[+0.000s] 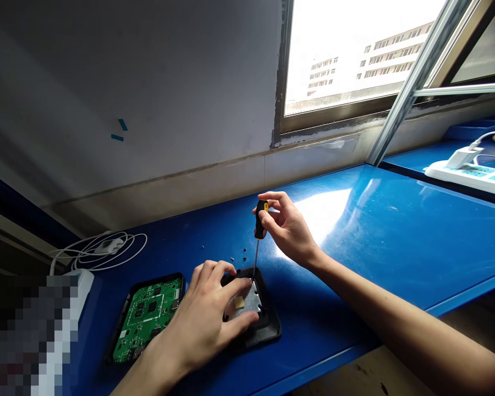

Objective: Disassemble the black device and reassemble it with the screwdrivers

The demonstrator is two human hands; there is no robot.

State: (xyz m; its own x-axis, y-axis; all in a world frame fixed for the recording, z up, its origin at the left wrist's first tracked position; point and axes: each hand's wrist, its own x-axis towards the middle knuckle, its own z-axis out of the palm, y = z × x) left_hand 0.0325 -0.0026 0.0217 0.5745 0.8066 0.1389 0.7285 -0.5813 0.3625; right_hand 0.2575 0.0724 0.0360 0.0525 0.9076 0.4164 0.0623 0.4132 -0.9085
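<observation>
My right hand grips the black and yellow handle of a screwdriver. The shaft points down, and its tip meets the upper edge of a metal plate inside a black plastic cover. My left hand lies over the cover with fingers spread, the index fingertip beside the screwdriver tip and the thumb on the plate. A small tan pad shows on the plate between thumb and index finger. Left of that hand, a green circuit board sits in a black housing, its right side partly hidden.
Several small screws lie on the blue table behind the cover. A coiled white cable is at the back left. On the right, a white power strip stands beyond a metal post. A wall and window bound the back.
</observation>
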